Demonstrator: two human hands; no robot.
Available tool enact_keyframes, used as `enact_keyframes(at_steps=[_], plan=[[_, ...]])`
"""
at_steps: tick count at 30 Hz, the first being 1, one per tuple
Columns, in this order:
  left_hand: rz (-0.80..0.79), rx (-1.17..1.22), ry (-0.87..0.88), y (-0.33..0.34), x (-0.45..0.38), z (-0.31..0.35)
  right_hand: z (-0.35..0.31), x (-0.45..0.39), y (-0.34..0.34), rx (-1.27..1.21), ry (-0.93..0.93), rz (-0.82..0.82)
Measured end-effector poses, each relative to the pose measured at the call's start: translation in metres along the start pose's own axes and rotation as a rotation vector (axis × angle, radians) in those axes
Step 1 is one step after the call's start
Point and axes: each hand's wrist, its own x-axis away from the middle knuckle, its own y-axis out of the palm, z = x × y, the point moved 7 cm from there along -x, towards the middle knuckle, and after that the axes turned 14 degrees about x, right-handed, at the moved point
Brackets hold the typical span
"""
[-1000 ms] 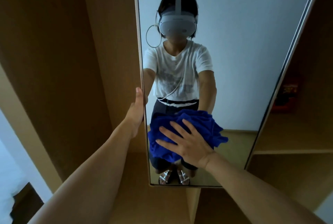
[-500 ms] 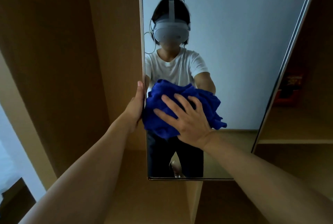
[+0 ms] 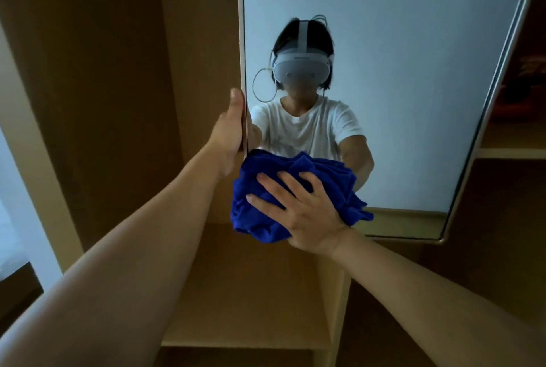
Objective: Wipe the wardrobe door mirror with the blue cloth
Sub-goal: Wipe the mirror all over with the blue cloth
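Gripping the mirror's left edge, the left hand (image 3: pixel 232 133) shows its thumb on the near side; its fingers are hidden behind the door. The mirror (image 3: pixel 413 71) is a tall panel, long axis vertical, its top cut off by the frame. Low on the glass, the bunched blue cloth (image 3: pixel 266 219) overhangs the bottom-left corner, pressed flat by the right hand (image 3: pixel 304 216), fingers spread and pointing up-left. Dim shelves (image 3: pixel 514 153) at right are hard to make out.
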Motion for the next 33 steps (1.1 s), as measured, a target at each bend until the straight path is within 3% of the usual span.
enact_keyframes(at_steps=[5, 14, 20, 26, 33], plan=[[-0.007, 0.042, 0.091, -0.011, 0.001, -0.032, -0.029, 0.022, 0.012, -0.011, 0.031, -0.009], [0.196, 0.009, 0.326, -0.008, -0.003, -0.044, -0.061, 0.052, 0.038, 0.075, -0.077, -0.038], [0.2, 0.031, 0.35, -0.005, -0.006, -0.046, -0.063, 0.06, 0.046, 0.117, -0.109, -0.076], [0.22, 0.092, 0.353, -0.002, 0.0, -0.045, -0.076, 0.038, 0.03, 0.2, -0.009, 0.024], [0.226, 0.097, 0.399, -0.005, 0.002, -0.044, -0.072, 0.044, 0.03, 0.271, -0.052, 0.166]])
